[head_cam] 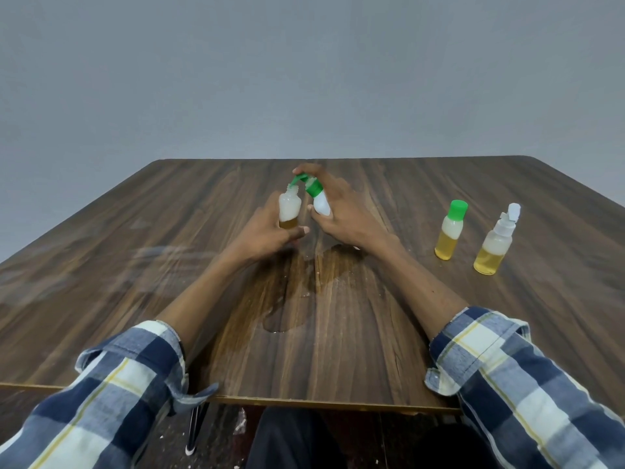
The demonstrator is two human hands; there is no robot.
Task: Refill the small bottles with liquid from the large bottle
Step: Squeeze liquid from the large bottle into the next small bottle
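Observation:
My left hand [270, 231] grips a small clear bottle [289, 206] upright above the table; it has no cap and a little amber liquid at its bottom. My right hand [338, 211] holds a white bottle with a green flip cap [318, 198], tilted so that its open spout meets the small bottle's mouth. Both are held over the middle of the wooden table [135, 265]. To the right stand a small capped green-top bottle [451, 231] and a small spray bottle [497, 242], each about half full of amber liquid.
A puddle of spilled liquid [291, 299] spreads on the table below and in front of my hands. The table's near edge runs across the bottom, with my checked sleeves over it. A grey wall stands behind the far edge.

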